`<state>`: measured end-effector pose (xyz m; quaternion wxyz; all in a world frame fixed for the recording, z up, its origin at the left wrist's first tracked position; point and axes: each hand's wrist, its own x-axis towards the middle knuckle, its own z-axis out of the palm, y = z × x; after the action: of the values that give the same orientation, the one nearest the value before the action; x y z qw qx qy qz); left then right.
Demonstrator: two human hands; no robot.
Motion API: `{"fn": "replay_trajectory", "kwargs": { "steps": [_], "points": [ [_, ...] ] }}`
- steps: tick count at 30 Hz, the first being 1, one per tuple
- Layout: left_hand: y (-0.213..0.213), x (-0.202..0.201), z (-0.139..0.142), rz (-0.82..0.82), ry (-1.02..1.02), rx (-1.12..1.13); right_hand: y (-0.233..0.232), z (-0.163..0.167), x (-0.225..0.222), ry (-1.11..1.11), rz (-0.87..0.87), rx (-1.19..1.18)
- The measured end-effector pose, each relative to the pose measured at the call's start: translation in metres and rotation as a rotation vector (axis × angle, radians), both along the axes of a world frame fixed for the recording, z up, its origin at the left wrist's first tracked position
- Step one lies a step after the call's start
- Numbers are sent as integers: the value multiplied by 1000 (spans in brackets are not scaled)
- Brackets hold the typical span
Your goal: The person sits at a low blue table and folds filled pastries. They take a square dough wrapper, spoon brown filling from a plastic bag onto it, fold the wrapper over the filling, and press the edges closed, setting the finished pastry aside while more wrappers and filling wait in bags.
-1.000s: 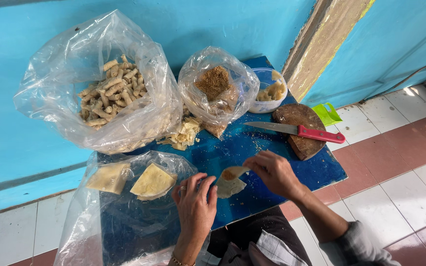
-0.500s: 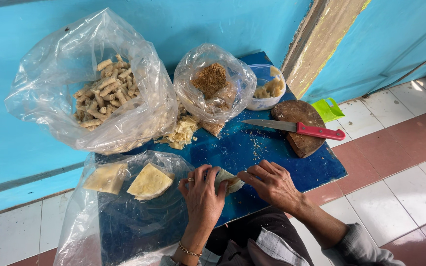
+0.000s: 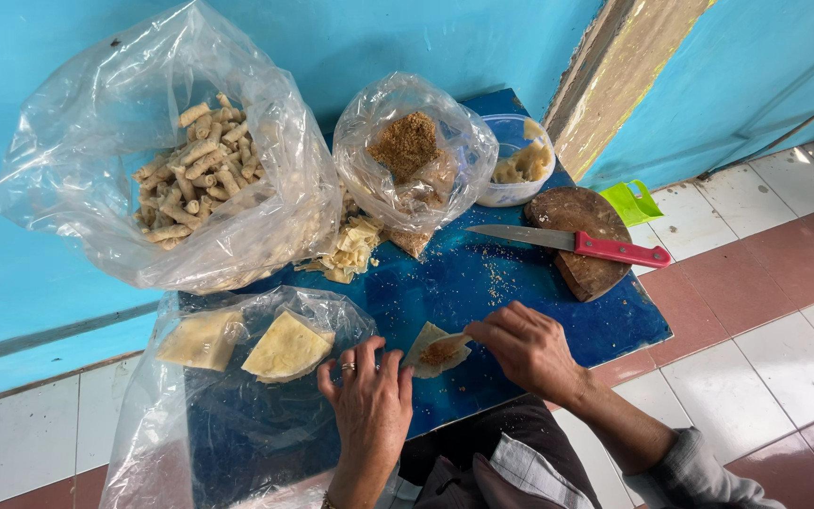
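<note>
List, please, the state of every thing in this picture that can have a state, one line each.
Left hand: flat on the blue table, fingertips at the wrapper.
Right hand: pinching the wrapper's edge.
Wrapper: partly folded, brown filling inside.
Bag of rolls: open.
Bag of filling: open.
Bag of wrappers: open.
Knife: lying on the cutting board.

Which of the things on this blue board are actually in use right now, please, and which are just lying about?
In use:
left hand
right hand
pastry wrapper with brown filling

Lying about:
red-handled knife
round wooden block
bag of finished rolls
bag of brown filling
bag of folded wrappers
plastic tub
</note>
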<state>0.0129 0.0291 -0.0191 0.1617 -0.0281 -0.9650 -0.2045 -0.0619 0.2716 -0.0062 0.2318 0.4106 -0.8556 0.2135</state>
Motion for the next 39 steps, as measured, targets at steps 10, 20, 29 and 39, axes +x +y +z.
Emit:
{"fn": "replay_trajectory", "kwargs": {
  "steps": [10, 20, 29, 39],
  "points": [
    [-5, -1, 0, -18, 28, 86, -19, 45, -107, -540, -205, -410],
    [-3, 0, -2, 13, 29, 30, -117, 73, -156, 422, -382, 106],
    [2, -5, -12, 19, 35, -11, -39, 12, 27, -422, -415, 60],
    [3, -7, -6, -65, -70, -20, -45, 7, 31, -472, -408, 86]
  ]
}}
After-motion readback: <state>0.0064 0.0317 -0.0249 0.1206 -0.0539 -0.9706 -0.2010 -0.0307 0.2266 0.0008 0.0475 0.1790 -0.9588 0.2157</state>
